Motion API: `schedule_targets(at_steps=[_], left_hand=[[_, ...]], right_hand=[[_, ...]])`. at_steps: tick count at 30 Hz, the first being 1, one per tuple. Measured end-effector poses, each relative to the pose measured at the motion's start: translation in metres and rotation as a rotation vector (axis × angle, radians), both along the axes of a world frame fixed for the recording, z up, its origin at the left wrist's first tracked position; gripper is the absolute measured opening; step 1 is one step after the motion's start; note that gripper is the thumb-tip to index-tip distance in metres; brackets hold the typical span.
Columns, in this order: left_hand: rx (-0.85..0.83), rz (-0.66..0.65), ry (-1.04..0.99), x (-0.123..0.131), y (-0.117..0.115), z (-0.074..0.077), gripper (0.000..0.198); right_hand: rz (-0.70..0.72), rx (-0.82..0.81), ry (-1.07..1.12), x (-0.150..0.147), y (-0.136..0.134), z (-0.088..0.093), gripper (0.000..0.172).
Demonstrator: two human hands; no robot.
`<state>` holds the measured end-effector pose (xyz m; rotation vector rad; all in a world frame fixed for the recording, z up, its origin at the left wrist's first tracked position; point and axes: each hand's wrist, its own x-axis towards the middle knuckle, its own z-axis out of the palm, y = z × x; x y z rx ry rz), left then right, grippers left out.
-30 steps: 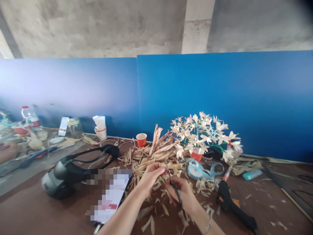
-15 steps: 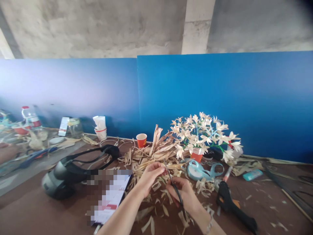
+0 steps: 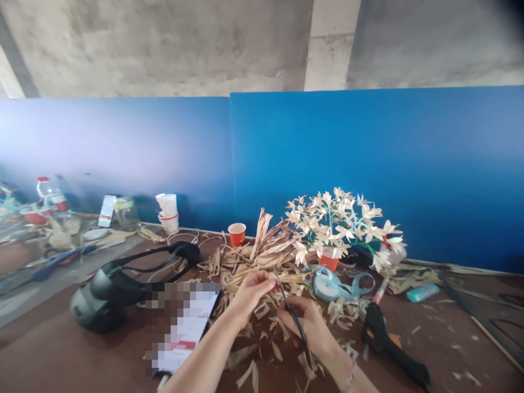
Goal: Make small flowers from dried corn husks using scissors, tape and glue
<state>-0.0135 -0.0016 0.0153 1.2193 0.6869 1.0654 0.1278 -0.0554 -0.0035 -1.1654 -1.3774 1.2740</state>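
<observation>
Evidently, the right hand [image 3: 306, 323] grips scissors [image 3: 295, 319], angled beside the left hand [image 3: 250, 295], pinched, though whether on anything I can't tell; dried husks [image 3: 271, 250] lie beyond both. Best snip slowly, fingertips [image 3: 271, 283] clear.

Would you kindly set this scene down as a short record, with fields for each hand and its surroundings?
Right hand: holding a slim dark tool, possibly scissors
Left hand: pinched beside the tool's tip; any held piece unclear
Around hands: dried husks, cut scraps
Farther back: cream flowers above a red cup
Right side: blue ribbon, black glue gun
</observation>
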Motion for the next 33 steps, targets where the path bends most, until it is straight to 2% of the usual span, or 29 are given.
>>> schedule_targets(at_steps=[23, 33], left_hand=[[-0.066, -0.01, -0.003, -0.0006, 0.001, -0.0024, 0.015], [-0.113, -0.025, 0.008, -0.0036, 0.0004, 0.0031, 0.015]], right_hand=[[-0.001, 0.012, -0.033, 0.0003, -0.0001, 0.0002, 0.029], [0.023, 0.001, -0.029, 0.0036, 0.0013, -0.0012, 0.026]])
